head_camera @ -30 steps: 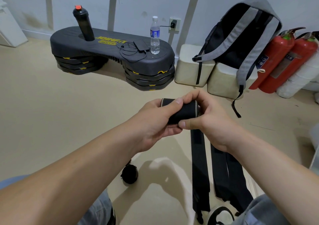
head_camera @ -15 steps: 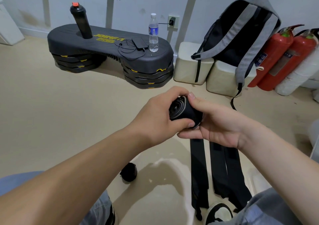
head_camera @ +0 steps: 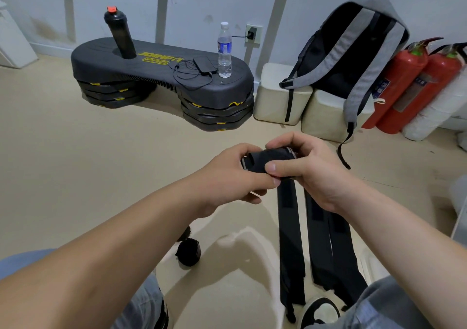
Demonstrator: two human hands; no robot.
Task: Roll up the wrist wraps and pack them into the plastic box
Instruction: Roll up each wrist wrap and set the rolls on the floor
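Observation:
Both hands hold a partly rolled black wrist wrap (head_camera: 271, 160) in mid-air over the floor. My left hand (head_camera: 232, 174) grips the roll's left end and my right hand (head_camera: 308, 169) pinches its right side, thumb on top. The wrap's loose tail (head_camera: 290, 243) hangs straight down from the roll to the floor. More unrolled black wraps (head_camera: 328, 248) lie flat just right of that tail. A finished small black roll (head_camera: 189, 251) sits on the floor below my left forearm. No plastic box shows clearly.
A black step platform (head_camera: 161, 76) carries a black shaker bottle (head_camera: 120, 34), a water bottle (head_camera: 224, 49) and a charger. A grey backpack (head_camera: 353, 51) leans on white blocks, red fire extinguishers (head_camera: 404, 83) to their right. My shoe (head_camera: 321, 312) is at the bottom.
The roll was tilted end-on towards me half a second ago; it now lies sideways again between both hands, with my right thumb pressing on top.

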